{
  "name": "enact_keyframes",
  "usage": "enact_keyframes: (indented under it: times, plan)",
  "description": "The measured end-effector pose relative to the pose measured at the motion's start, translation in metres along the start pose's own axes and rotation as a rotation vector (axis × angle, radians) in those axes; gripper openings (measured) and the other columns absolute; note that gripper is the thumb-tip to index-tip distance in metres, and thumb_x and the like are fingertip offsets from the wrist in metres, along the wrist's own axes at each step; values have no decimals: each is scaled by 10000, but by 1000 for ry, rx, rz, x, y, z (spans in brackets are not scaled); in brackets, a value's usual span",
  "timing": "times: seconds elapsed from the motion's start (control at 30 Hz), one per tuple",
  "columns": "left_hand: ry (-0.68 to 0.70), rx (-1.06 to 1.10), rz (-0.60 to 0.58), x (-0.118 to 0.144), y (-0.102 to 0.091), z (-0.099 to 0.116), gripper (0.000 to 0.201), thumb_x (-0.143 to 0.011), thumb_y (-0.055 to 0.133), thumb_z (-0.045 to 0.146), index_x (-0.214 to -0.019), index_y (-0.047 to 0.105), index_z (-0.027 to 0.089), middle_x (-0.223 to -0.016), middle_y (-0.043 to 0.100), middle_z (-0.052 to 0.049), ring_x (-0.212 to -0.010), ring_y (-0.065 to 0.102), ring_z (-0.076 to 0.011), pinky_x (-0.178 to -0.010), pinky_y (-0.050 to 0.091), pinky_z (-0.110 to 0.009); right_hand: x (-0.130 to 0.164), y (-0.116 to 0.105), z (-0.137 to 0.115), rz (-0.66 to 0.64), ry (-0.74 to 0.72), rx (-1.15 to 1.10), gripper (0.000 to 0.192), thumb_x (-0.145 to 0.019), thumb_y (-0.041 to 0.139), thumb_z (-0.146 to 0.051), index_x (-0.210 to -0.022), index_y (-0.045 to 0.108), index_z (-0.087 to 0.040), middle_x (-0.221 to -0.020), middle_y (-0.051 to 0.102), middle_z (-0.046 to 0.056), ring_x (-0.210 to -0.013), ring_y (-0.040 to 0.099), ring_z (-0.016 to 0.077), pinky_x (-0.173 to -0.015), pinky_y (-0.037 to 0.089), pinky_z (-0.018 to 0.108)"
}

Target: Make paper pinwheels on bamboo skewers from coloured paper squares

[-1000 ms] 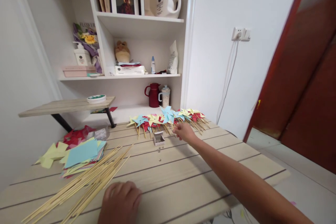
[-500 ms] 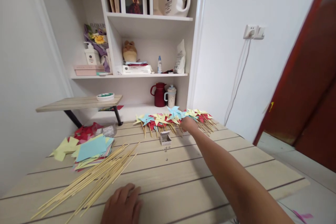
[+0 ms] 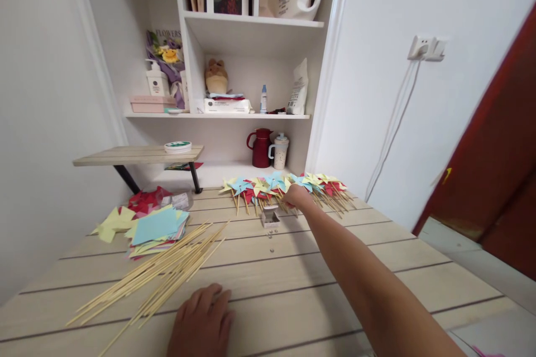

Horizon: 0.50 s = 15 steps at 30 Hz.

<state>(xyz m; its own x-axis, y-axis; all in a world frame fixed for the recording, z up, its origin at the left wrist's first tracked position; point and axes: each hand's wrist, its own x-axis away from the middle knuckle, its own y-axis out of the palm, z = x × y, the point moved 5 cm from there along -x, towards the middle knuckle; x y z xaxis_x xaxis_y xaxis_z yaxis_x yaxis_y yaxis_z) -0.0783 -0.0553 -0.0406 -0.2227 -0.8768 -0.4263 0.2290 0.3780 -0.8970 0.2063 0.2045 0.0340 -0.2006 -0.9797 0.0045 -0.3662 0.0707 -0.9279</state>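
My right hand point(image 3: 298, 197) reaches across the table to a row of paper pinwheels on sticks. Its fingers are closed at a blue pinwheel point(image 3: 275, 180), apparently round the stick, which the hand partly hides. Yellow, blue and red pinwheels lie on both sides of it, among them a yellow pinwheel point(image 3: 260, 186). My left hand point(image 3: 201, 321) rests palm down near the front edge, fingers loosely stretched and holding nothing. Left of it are loose wooden sticks point(image 3: 167, 270). A small open box point(image 3: 271, 216) stands just in front of the pinwheels, with several tiny metal pieces point(image 3: 272, 250) before it.
A stack of coloured paper point(image 3: 157, 227) and yellow cut paper point(image 3: 114, 223) lie at the left, beside red paper pieces point(image 3: 144, 201). Behind them stands a raised wooden shelf point(image 3: 138, 155). A red jug point(image 3: 262, 148) and a cup point(image 3: 280, 152) stand in the cabinet at the back.
My right hand has shifted slightly left along the row, and the blue pinwheel has moved with it. My left hand stays on the table. The view has turned a little.
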Motion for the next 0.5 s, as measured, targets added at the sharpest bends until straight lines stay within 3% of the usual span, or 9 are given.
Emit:
enact_keyframes:
  times: [0.2, 0.5]
  plan:
    - [-15, 4, 48, 0, -1, 6, 269, -847, 564, 278, -1049, 741, 294, -1090, 735, -68, -996, 661, -259, -863, 495, -404, 4, 12, 2, -183, 70, 23, 350, -922, 597, -327, -1217, 567, -142, -1216, 596, 103, -1030, 621, 227, -859, 539, 422]
    - [-39, 5, -34, -2, -8, 12, 279, -840, 585, 245, -1073, 738, 269, -1128, 726, -80, -1030, 662, -282, -873, 524, -455, 4, 13, 3, -137, 19, -92, 332, -927, 587, -334, -1201, 579, -146, -1214, 599, 103, -1026, 621, 224, -865, 537, 414]
